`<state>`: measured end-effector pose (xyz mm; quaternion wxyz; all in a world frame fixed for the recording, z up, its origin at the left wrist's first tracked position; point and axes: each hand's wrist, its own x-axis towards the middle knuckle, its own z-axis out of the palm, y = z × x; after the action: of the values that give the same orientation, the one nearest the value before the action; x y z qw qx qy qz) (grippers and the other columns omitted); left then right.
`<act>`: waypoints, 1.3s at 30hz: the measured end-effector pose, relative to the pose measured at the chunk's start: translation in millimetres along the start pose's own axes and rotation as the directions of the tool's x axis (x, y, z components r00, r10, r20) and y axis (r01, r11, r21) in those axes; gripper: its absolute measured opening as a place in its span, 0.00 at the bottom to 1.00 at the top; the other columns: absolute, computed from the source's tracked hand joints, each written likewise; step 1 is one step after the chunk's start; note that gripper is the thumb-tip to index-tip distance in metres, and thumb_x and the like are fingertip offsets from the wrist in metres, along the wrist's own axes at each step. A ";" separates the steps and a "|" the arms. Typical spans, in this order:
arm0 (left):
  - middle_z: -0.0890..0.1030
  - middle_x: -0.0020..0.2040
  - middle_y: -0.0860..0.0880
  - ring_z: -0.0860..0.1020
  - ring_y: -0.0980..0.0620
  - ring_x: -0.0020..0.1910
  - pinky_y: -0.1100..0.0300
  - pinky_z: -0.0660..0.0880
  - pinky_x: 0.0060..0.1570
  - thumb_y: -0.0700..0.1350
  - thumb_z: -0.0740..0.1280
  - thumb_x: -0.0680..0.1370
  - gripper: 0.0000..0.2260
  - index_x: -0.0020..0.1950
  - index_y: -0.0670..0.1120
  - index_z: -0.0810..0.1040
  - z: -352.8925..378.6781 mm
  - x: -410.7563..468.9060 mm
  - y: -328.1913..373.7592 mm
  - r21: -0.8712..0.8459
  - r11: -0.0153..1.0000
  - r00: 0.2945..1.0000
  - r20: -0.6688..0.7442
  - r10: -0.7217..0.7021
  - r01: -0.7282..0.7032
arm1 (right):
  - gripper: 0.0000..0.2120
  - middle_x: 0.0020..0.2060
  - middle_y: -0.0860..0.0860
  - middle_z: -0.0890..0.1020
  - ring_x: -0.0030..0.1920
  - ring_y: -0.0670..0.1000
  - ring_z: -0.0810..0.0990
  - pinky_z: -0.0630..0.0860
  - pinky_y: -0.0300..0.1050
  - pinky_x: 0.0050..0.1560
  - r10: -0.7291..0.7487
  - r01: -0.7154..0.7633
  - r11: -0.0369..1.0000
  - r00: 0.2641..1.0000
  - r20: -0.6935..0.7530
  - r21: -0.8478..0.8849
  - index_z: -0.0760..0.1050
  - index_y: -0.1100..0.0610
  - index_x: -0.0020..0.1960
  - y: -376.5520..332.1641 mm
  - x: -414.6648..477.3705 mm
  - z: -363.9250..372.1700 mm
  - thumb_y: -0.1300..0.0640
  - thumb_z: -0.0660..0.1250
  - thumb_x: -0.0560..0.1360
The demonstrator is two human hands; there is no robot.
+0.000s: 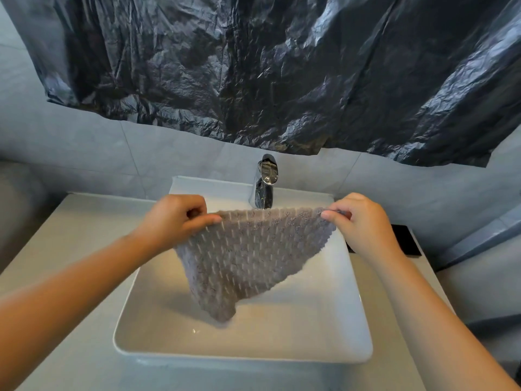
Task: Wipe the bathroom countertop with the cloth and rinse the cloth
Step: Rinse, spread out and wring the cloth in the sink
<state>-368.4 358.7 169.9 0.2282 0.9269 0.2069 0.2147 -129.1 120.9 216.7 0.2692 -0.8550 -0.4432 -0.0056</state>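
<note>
A grey textured cloth (pixel 248 258) hangs spread out above the white square sink (pixel 355 328). My left hand (pixel 174 218) pinches its upper left corner and my right hand (pixel 363 221) pinches its upper right corner, so the top edge is stretched level just in front of the chrome faucet (pixel 265 182). The cloth's lowest point dangles over the middle of the basin. No water stream shows from the faucet. The pale countertop (pixel 70 249) surrounds the sink on both sides.
A crumpled black plastic sheet (pixel 253 66) covers the wall above the faucet. A small black object (pixel 408 238) lies on the counter at the right, behind my right hand. Grey tiled wall runs behind the sink.
</note>
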 end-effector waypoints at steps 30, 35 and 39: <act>0.74 0.30 0.52 0.69 0.54 0.30 0.61 0.68 0.33 0.58 0.69 0.72 0.16 0.34 0.48 0.72 102.0 -93.3 -11.7 0.046 0.929 0.824 0.447 -0.349 0.368 | 0.11 0.28 0.48 0.80 0.32 0.45 0.78 0.73 0.35 0.38 0.272 -0.413 0.895 0.805 0.528 0.169 0.81 0.55 0.37 63.8 -118.4 119.9 0.53 0.67 0.76; 0.78 0.42 0.53 0.74 0.53 0.43 0.62 0.70 0.42 0.46 0.66 0.77 0.03 0.44 0.50 0.77 131.7 -74.0 -35.7 0.066 0.934 0.810 0.478 -0.340 0.352 | 0.09 0.37 0.48 0.79 0.39 0.46 0.77 0.72 0.35 0.40 0.261 -0.353 0.933 0.793 0.551 0.065 0.79 0.54 0.40 72.2 -102.3 164.3 0.52 0.66 0.77; 0.77 0.43 0.53 0.74 0.54 0.44 0.64 0.69 0.44 0.47 0.67 0.77 0.01 0.45 0.53 0.76 141.6 -69.6 -52.0 0.068 0.947 0.849 0.425 -0.314 0.315 | 0.07 0.45 0.42 0.77 0.46 0.43 0.75 0.69 0.30 0.46 0.158 -0.188 0.982 0.865 0.476 0.016 0.82 0.54 0.44 81.2 -94.5 174.3 0.54 0.67 0.76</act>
<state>-370.8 319.9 8.4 0.3019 0.9043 0.2997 -0.0348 -164.6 93.1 7.3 0.1787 -0.8581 -0.4170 0.2406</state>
